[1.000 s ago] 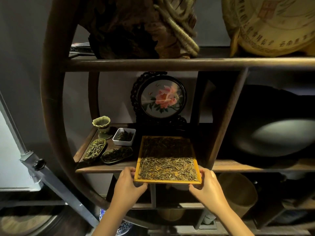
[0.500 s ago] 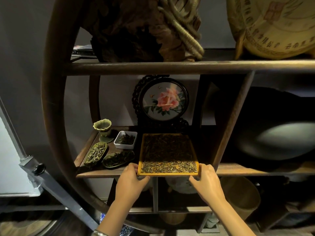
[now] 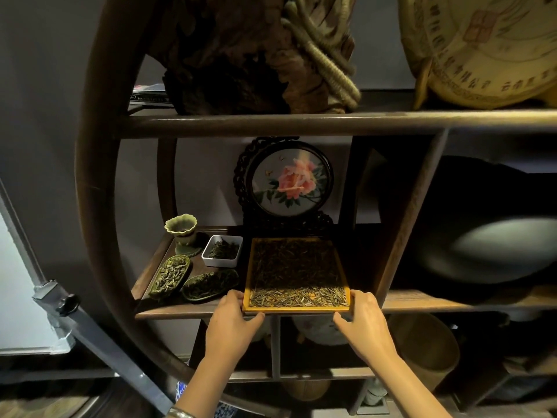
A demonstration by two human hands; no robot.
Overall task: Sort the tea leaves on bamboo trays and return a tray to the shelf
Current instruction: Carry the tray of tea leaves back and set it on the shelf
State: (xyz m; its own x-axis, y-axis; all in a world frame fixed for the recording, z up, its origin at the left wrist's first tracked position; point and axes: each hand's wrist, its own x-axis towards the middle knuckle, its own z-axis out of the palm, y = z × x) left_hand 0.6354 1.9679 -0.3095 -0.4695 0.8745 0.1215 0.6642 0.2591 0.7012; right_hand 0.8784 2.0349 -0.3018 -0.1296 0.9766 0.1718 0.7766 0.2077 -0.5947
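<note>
A square bamboo tray [image 3: 297,309] filled with dry tea leaves [image 3: 297,273] lies flat on the middle shelf board [image 3: 187,312], its front rim level with the board's edge. My left hand [image 3: 232,324] grips the tray's front left corner, thumb under the rim. My right hand [image 3: 361,321] grips the front right corner in the same way. The back of the tray sits in shadow against the stand of a round flower picture [image 3: 289,182].
Left of the tray stand a white square dish of leaves [image 3: 222,251], two green leaf-shaped dishes [image 3: 171,276] [image 3: 211,285] and a green cup [image 3: 181,229]. A slanted upright [image 3: 407,224] bounds the tray's right side. Carved wood and a large tea cake fill the upper shelf.
Both hands have pushed the tray deeper onto the shelf; its front edge went from overhanging the board to level with it.
</note>
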